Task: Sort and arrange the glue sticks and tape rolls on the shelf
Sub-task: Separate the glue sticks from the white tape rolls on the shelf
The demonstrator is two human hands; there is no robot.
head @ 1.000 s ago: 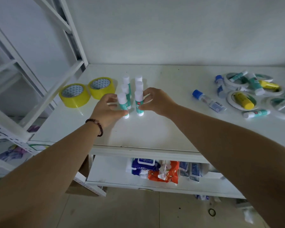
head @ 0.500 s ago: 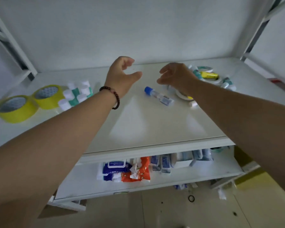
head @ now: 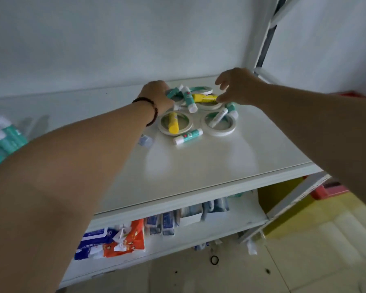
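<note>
Though heaped, 2 yellow sticks (head: 173, 123) (lying)

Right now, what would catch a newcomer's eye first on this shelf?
Probably the jumble at the back of the white shelf: teal and yellow glue sticks lying across flat white tape rolls. Both hands reach into it, the left hand at its left edge, the right hand with fingertips at a yellow glue stick.
</note>
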